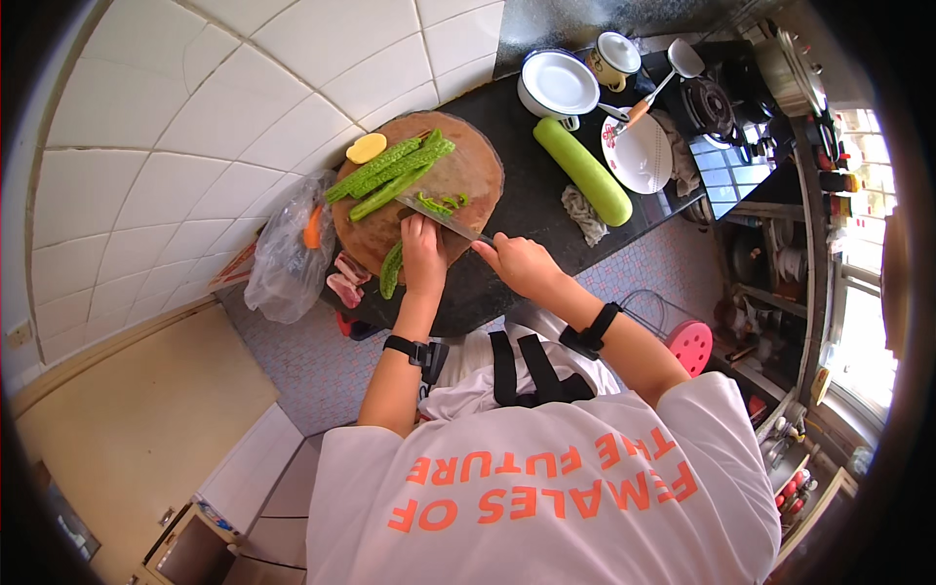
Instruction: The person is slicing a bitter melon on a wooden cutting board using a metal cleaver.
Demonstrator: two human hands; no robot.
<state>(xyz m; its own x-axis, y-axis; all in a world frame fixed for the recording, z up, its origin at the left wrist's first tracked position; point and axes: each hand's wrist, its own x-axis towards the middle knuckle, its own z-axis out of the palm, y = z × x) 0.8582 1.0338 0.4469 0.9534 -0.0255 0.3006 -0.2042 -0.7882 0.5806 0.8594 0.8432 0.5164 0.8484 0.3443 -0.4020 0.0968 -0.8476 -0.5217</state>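
Observation:
A round wooden chopping board (pixel 475 161) lies on the black counter. My right hand (pixel 518 265) grips the handle of a kitchen knife, whose blade (pixel 446 218) reaches left across the board. Close under the blade, my left hand (pixel 424 259) has its fingers bent down at the board; what lies beneath them is hidden. Lengths of green bitter melon (pixel 395 168) rest beyond the blade, with thin green slices (pixel 442 203) beside it. Another bitter melon piece (pixel 392 270) is left of my left hand. A cut yellow piece (pixel 366 148), perhaps potato, sits at the board's far left edge.
Raw meat pieces (pixel 346 281) and a plastic bag (pixel 289 256) with something orange are at the left. Rightward lie a long green gourd (pixel 583 172), a grey cloth (pixel 585 216), a white bowl (pixel 638 152), an enamel basin (pixel 560 82) and a spatula (pixel 658 84). A tiled wall rises behind.

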